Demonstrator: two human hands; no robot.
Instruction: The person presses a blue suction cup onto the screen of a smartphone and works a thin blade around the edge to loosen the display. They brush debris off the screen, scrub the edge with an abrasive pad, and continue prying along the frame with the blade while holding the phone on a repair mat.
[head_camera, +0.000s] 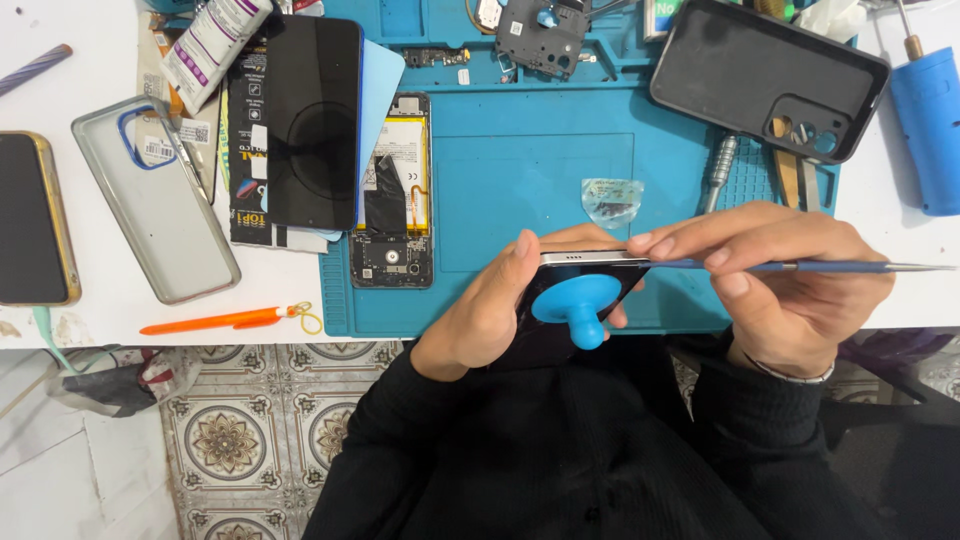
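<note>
My left hand (490, 305) grips a dark phone (580, 262) on its edge, above the front of the blue work mat (530, 180). A blue suction cup (578, 302) with a knob sticks to the phone's face. My right hand (775, 275) pinches a thin blue metal pry tool (830, 266), held level, its tip at the phone's top edge and its other end pointing right.
On the mat lie an opened phone with its battery exposed (395, 190), a black screen panel (312, 120), a clear pick (610, 198), a dark phone case (765, 75) and small parts. Left on the white table: a clear case (160, 210), a phone (35, 215), an orange pen (215, 321). A blue tool (925, 120) lies at right.
</note>
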